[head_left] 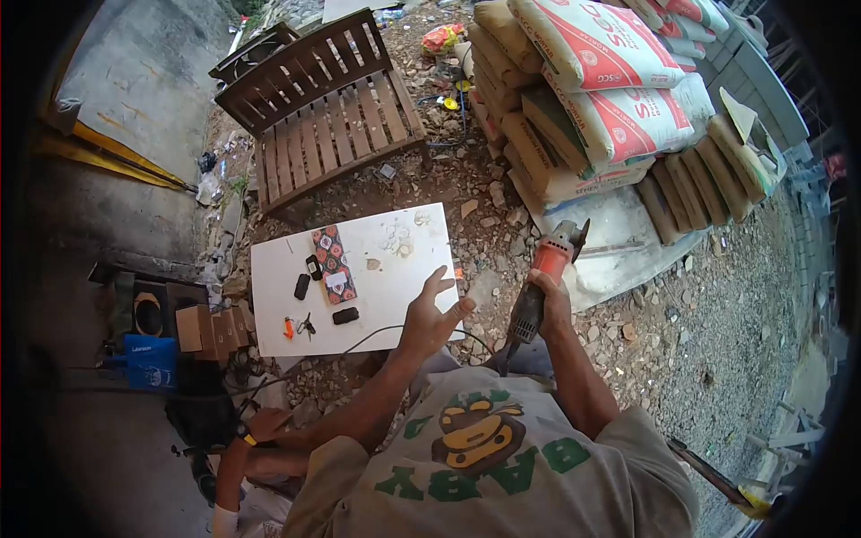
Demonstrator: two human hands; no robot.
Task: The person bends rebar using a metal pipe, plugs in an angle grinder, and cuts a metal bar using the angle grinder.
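Observation:
My right hand (554, 300) is wrapped round the body of a red and black angle grinder (550, 258). The grinder stands nearly upright, with its disc at the top, tilted to the right. A dark cord (386, 329) runs leftward below my left hand. My left hand (432, 316) holds nothing; its fingers are spread above the near right part of a white table (404, 269). On that table lie a dark patterned box (334, 255), several small black objects (345, 316), an orange lighter-like object (288, 328) and what look like keys (307, 325).
A slatted wooden bench (332, 134) stands beyond the table. Stacked mortar bags (619, 117) rise at the far right over rubble ground (682, 341). Another person's arm (235, 466) shows at lower left, near cardboard boxes (195, 329) and a blue bag (150, 360). A concrete wall (134, 99) borders the left.

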